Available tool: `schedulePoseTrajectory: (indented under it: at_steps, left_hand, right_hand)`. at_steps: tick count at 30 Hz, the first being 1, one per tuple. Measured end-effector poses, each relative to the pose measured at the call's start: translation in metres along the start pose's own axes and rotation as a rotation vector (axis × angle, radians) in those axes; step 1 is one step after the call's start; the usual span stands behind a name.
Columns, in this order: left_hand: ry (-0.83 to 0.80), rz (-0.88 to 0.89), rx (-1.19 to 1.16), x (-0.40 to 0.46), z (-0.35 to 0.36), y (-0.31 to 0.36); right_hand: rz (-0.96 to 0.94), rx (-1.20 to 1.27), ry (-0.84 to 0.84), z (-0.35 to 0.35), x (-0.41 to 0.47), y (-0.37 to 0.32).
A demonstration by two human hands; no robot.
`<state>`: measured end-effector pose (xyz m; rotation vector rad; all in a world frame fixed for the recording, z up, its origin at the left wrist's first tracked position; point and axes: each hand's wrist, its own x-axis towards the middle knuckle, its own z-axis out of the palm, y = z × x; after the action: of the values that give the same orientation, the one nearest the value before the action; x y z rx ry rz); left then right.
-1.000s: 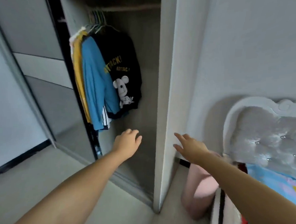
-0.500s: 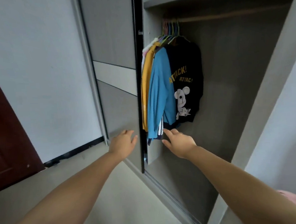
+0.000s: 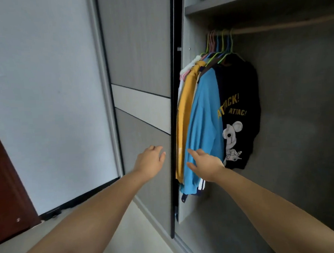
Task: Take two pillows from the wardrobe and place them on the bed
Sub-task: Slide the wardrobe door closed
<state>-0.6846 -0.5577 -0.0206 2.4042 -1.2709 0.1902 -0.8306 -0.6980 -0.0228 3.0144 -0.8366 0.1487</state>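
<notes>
The grey wardrobe (image 3: 298, 118) stands open on its right half, with a sliding door (image 3: 139, 69) covering the left half. My left hand (image 3: 150, 162) is open with its palm near the face of the sliding door, close to its dark edge. My right hand (image 3: 204, 164) is open, fingers spread, in front of the hanging blue shirt (image 3: 203, 128). No pillow is visible in the open section, and the bed is out of view.
Yellow, blue and black shirts (image 3: 237, 112) hang from coloured hangers on a rail under a shelf (image 3: 252, 1). A pale wall (image 3: 43, 94) lies to the left, with a dark red door (image 3: 3, 185) at the far left. The floor is pale.
My view has swung left from the bed's headboard to the wardrobe front. Both hands have moved left, towards the sliding door's edge and the hanging clothes.
</notes>
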Motion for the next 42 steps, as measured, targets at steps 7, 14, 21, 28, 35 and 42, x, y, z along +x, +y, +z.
schedulePoseTrajectory:
  at_steps: [7,14,21,28,35,42]
  left_hand:
    - [0.000,-0.005,-0.046,0.143,0.004,-0.041]
    - [0.009,0.076,-0.302,0.270,0.016,-0.061]
    - [-0.039,0.230,-0.631,0.356,0.020,-0.052]
    - [-0.158,0.337,-0.800,0.362,0.022,-0.055]
    - [-0.171,0.431,-0.805,0.349,0.019,-0.043]
    - [-0.164,0.642,-0.781,0.317,0.019,-0.001]
  right_hand:
    - [0.113,0.145,0.046,-0.005,0.151,0.018]
    - [0.281,0.393,0.240,0.017,0.257,0.002]
    - [0.526,0.563,0.419,0.023,0.320,-0.021]
    - [0.578,0.592,0.525,0.026,0.333,-0.024]
    - [0.612,0.515,0.524,0.026,0.312,-0.008]
    - [0.726,0.252,0.538,0.023,0.250,0.023]
